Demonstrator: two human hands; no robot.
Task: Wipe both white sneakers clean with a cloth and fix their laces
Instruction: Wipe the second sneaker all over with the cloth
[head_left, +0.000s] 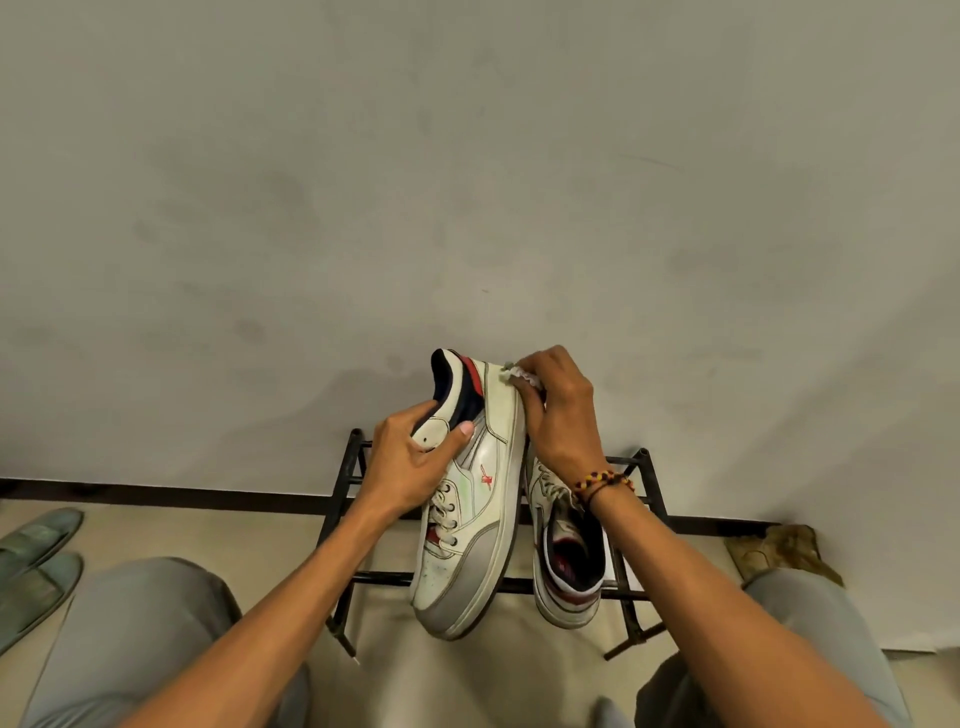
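Two white sneakers were noted: the second sneaker (569, 564) rested on the black rack (631, 592); the held sneaker (478, 499) was raised sideways, left hand (410, 462) gripping its collar, exposing the sole edge to the cloth (522, 376) pinched by the right hand (558, 410).

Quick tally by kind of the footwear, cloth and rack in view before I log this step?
White sneakers: 2, one held in the left hand, one on the rack
Green slippers: 2
Wiping cloth: 1, in the right hand
Metal rack: 1
Total: 6
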